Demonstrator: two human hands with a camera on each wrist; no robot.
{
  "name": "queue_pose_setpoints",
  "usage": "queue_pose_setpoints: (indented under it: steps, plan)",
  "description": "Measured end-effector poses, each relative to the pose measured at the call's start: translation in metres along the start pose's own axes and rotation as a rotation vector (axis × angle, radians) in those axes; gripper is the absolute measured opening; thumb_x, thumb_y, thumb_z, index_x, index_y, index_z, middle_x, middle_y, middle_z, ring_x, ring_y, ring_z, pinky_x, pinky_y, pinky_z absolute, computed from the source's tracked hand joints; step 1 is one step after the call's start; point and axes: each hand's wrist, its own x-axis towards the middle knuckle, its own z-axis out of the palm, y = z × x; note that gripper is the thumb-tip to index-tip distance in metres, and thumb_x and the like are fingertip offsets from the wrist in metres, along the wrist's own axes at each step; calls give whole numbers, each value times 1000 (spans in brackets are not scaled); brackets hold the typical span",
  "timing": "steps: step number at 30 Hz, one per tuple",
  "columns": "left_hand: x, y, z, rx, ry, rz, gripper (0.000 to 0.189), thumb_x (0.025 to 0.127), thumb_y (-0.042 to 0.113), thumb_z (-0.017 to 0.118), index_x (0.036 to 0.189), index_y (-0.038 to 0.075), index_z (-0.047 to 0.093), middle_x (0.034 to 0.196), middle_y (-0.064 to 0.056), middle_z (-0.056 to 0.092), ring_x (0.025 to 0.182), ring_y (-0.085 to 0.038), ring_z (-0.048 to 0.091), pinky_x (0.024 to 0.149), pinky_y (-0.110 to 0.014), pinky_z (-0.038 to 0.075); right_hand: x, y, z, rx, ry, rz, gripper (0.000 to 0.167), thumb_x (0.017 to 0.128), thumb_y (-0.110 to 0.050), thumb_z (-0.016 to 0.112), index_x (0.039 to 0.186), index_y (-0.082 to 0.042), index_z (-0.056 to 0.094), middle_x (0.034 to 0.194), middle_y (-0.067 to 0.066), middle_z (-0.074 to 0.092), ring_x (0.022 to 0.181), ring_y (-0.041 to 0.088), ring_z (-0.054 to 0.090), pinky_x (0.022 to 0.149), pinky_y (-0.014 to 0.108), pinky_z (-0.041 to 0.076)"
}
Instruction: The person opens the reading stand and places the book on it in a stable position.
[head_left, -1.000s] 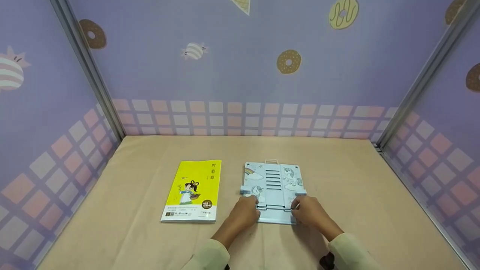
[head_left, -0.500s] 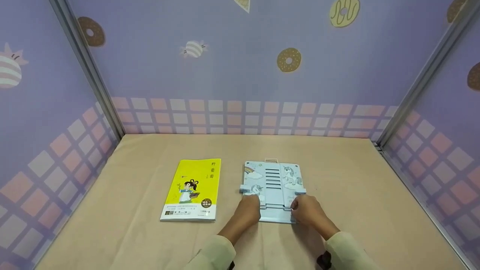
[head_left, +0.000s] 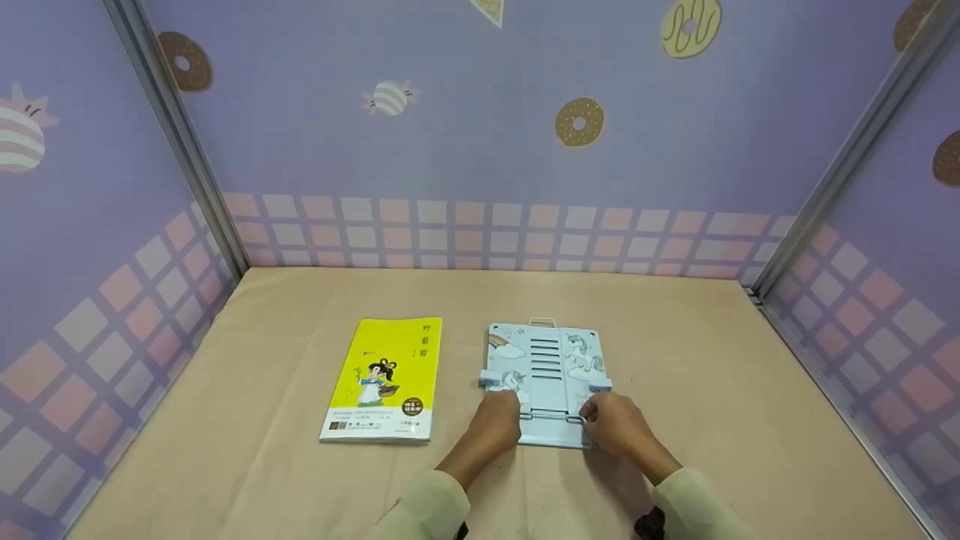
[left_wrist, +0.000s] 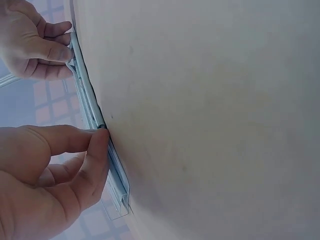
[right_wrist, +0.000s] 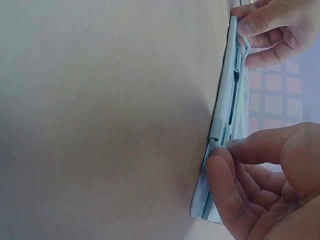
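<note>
A pale blue book stand (head_left: 546, 390) with unicorn and rainbow prints lies flat on the table, slots down its middle. At its lower left corner my left hand (head_left: 491, 424) pinches the edge between thumb and fingertip, seen close in the left wrist view. My right hand (head_left: 616, 421) does likewise at the lower right; in the right wrist view its thumb and index finger (right_wrist: 222, 172) meet at the end of a thin bent rod on the stand's front edge. The fingertips partly hide what exactly is pinched.
Left of the stand lies a yellow book (head_left: 390, 375) with a drawn figure on its cover. A beige cloth (head_left: 247, 450) covers the table. Purple patterned panels (head_left: 480, 135) with metal corner posts (head_left: 176, 142) enclose the back and sides.
My left hand has shifted slightly right and turned a little, covering more of the stand's lower left edge. My right hand has barely moved; book and stand stay put.
</note>
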Motion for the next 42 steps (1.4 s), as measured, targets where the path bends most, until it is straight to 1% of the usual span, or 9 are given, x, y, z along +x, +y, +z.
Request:
queue_pose_setpoints:
  steps: [7,13,18,24,29,32,36,39,42]
  plan:
    - [-1,0,-2,6,0,20,12,89,-13,54,89,-1,57,80,-5,52,72,-17,43,63,-33,42,-3,3,-1,30,23,-36,11,87,-1,69,97,-2,74,85,5,65,75,17,58,62,26,46]
    - [-2,0,-4,-1,-1,28,15,89,-13,57,93,1,57,80,-4,56,71,-15,46,61,-32,44,-6,7,0,89,17,-37,11,87,0,68,97,-5,70,83,3,61,75,16,57,60,25,44]
    - [-5,-2,-4,-25,-12,54,16,91,-13,55,93,3,56,78,-2,51,70,-14,46,60,-28,41,-12,9,0,115,20,-64,13,86,3,68,96,-5,65,82,2,60,76,16,55,59,23,42]
    - [-9,-1,-6,-53,-29,65,15,91,-12,56,96,3,55,79,-2,51,72,-14,46,62,-26,40,-17,9,-4,113,6,-86,16,84,4,69,92,-7,62,83,1,61,78,16,55,62,24,43]
    - [-7,1,-8,-48,-41,52,13,93,-7,57,99,4,55,83,-4,53,75,-16,47,64,-28,42,-15,8,-9,120,-11,-87,16,84,4,70,92,-7,63,85,1,62,81,17,56,65,26,44]
    - [-6,1,-9,-57,-46,46,10,94,-5,58,100,3,56,84,-4,54,76,-16,48,66,-29,43,-12,10,-10,141,-28,-86,16,84,4,70,92,-7,63,86,2,62,82,17,56,64,25,45]
    - [-7,-1,-12,-81,-90,29,15,90,-8,61,101,2,57,86,-5,56,78,-16,49,68,-28,45,-11,12,-14,174,-93,-80,12,87,2,67,94,-7,64,88,3,63,83,18,57,63,25,46]
    - [-3,-1,-19,-98,-125,-7,16,89,-5,64,102,2,60,91,-5,59,82,-17,51,72,-29,47,-8,12,-22,200,-136,-97,9,90,0,62,97,-5,66,91,4,64,81,18,58,65,26,48]
    - [7,0,-29,-105,-111,-44,13,91,1,66,104,2,62,99,-8,63,89,-20,55,77,-31,50,-2,11,-33,226,-132,-114,12,93,-1,60,101,-2,67,93,6,65,81,18,59,68,28,51]
